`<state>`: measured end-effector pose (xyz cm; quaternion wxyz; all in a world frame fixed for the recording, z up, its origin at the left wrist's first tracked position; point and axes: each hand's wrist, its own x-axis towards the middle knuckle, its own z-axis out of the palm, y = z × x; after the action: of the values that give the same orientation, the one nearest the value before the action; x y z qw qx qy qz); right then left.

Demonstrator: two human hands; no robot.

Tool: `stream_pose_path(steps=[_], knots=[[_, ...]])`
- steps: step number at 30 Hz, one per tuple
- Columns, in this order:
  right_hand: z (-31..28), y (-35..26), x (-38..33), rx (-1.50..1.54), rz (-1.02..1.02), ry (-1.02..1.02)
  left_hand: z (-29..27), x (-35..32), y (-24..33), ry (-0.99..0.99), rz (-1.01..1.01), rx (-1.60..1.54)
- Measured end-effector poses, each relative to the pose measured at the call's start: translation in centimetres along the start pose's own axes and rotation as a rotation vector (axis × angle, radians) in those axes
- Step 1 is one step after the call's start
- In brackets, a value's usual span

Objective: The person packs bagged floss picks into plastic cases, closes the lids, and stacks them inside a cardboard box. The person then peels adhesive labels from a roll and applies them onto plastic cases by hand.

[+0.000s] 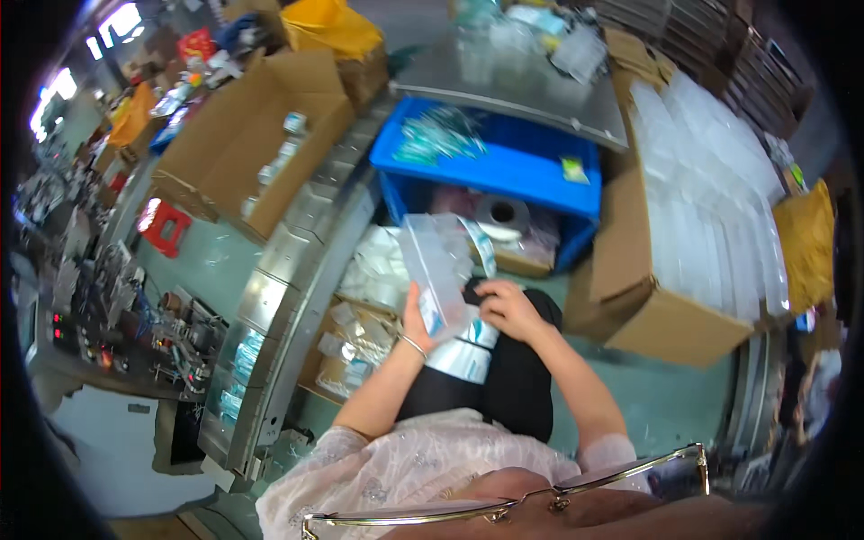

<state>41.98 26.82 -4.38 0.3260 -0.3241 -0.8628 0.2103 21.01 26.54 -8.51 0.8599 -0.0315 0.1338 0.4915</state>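
Observation:
My left hand [417, 322] is wrapped round a clear, frosted plastic box [432, 261], held tilted above my lap. A blue and white label [430, 315] shows at the box's lower end. To the right of the box is my right hand [510, 309], its fingers curled in; whatever they pinch is too small to make out. Across my thighs lies a strip of white and blue labels [461, 358], just below the hands. Another length of label strip [481, 245] hangs beyond the box, near a white roll [502, 214].
A blue crate [486, 171] with green-wrapped packets stands ahead under a metal table [504, 85]. At right, a carton [630, 261] holds stacked clear boxes [702, 207]. Along the left runs a metal conveyor [306, 252], with an open carton [256, 126] beyond and a red stool [164, 227].

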Motion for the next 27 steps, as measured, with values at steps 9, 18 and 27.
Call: stream_pose_path(steps=[9,18,27], knots=[[0.2,-4.0,-12.5,0.693,0.413,1.012,-0.1,-1.3,-0.7,-0.004,0.028,0.1],[1.3,-10.9,-1.9,0.783,0.497,1.016,7.3,-3.3,-0.6,-0.424,0.04,0.219],[4.4,-15.1,1.5,1.047,0.41,0.788,6.8,-5.1,-2.3,-0.266,0.15,0.483]])
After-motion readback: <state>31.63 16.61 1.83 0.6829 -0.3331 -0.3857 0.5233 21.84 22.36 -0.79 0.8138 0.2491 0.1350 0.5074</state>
